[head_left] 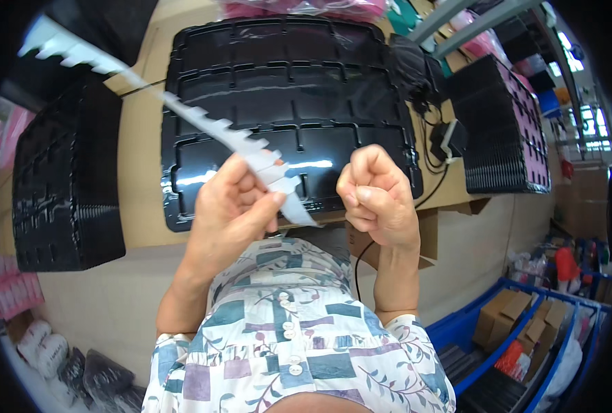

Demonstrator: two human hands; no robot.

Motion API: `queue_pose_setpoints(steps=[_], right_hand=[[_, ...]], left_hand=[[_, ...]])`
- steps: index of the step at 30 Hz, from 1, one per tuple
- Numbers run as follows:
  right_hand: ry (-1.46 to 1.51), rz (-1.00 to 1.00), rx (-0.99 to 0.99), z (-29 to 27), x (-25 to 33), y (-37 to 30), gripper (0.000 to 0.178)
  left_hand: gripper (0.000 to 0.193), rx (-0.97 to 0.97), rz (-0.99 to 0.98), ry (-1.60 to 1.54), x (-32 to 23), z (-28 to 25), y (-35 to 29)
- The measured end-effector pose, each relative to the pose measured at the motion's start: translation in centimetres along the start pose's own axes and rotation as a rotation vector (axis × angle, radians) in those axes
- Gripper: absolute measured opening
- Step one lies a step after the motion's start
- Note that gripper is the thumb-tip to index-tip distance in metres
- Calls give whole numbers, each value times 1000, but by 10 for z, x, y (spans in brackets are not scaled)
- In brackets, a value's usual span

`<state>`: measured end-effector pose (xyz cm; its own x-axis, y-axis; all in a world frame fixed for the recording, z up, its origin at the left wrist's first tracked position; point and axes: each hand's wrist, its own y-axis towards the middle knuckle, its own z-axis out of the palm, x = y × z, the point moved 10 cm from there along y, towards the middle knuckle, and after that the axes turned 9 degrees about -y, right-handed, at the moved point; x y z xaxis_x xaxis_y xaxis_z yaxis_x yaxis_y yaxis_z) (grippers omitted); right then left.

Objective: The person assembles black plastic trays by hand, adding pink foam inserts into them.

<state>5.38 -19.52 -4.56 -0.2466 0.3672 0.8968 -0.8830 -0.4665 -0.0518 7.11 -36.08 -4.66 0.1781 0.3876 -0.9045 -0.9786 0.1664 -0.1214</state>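
Note:
Pinched between the thumb and fingers of my left hand (234, 203) is a long white strip (213, 127) with a row of notched tabs along one edge. It slants from the upper left down to a loose end near the middle. My right hand (380, 196) is closed, thumb against the curled fingers. Whatever it may hold is too small or hidden to make out. Under both hands, a large black plastic tray (285, 96) with shallow ribbed compartments lies on the cardboard-brown tabletop (141, 172).
Stacks of black trays stand at the left (72, 179) and at the right (502, 124). Next to the right one lie a black power adapter (448, 139) and cables. Blue crates (485, 330) with cardboard boxes (502, 316) are on the lower right. Bagged goods (106, 375) sit lower left.

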Motion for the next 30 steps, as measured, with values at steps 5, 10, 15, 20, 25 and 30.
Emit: queue_pose_setpoints(steps=[5, 10, 15, 20, 25, 30], right_hand=[[-394, 47, -108, 8, -9, 22, 17], [-828, -155, -83, 34, 11, 24, 11], [-874, -192, -94, 39, 17, 23, 8], [-1616, -1178, -94, 91, 43, -19, 12], [-1554, -1275, -76, 82, 47, -29, 18], [-788, -304, -82, 21, 44, 16, 9]], left_hand=[[20, -45, 35, 28, -2, -4, -1], [21, -50, 73, 25, -1, -6, -5], [19, 23, 148, 2, -15, -9, 10], [12, -27, -59, -304, 13, -6, 19], [11, -47, 186, 5, -1, -6, 15], [12, -17, 500, 331, -33, 10, -10]])
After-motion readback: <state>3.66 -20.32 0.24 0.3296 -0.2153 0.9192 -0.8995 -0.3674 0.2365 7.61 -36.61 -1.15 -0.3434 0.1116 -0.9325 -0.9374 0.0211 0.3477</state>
